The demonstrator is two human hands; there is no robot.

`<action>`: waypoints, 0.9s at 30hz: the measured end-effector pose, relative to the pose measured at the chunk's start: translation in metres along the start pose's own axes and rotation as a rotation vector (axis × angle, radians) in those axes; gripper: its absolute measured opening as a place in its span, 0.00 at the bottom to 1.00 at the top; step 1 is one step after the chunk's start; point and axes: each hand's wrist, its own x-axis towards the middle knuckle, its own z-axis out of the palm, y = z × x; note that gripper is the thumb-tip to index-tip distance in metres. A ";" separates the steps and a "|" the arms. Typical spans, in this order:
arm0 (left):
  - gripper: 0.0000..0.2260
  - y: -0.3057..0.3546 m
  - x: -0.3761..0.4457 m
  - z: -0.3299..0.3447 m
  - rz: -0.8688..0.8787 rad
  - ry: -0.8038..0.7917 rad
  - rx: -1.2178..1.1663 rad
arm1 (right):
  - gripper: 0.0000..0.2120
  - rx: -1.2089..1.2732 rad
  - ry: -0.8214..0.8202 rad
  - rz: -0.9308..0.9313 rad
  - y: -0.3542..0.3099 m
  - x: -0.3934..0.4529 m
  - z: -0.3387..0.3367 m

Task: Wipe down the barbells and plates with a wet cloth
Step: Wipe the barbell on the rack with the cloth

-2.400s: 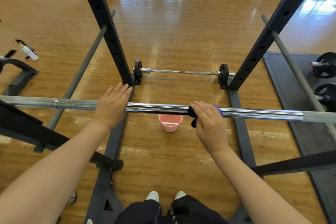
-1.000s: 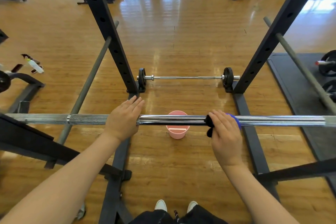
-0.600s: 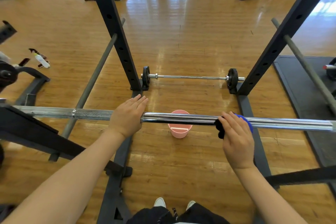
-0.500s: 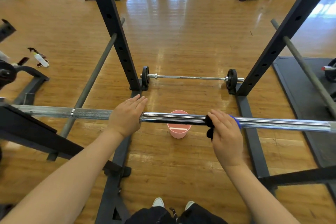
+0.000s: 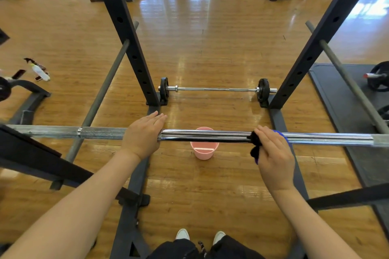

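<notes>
Glossy gym floorboards (image 5: 210,33) lie below, so if your right hand (image 5: 273,157), clutching the wet cloth (image 5: 255,145), over-squeezes against the racked barbell (image 5: 206,135) while your flat left hand (image 5: 143,134) steadies it, drips make them slippery.

Glossy chrome barbell (image 5: 206,135) with rough knurling, polished wood floor (image 5: 210,38), matt black steel rack (image 5: 124,27)

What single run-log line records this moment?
left hand: flat on barbell | right hand: grips cloth on barbell | bucket: below

Left hand (image 5: 143,135) flat on barbell (image 5: 202,135); right hand (image 5: 273,153) grips cloth (image 5: 255,143).
</notes>
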 end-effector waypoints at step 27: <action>0.21 0.008 0.009 -0.016 0.025 -0.216 0.046 | 0.17 0.229 0.075 0.256 -0.029 0.009 0.017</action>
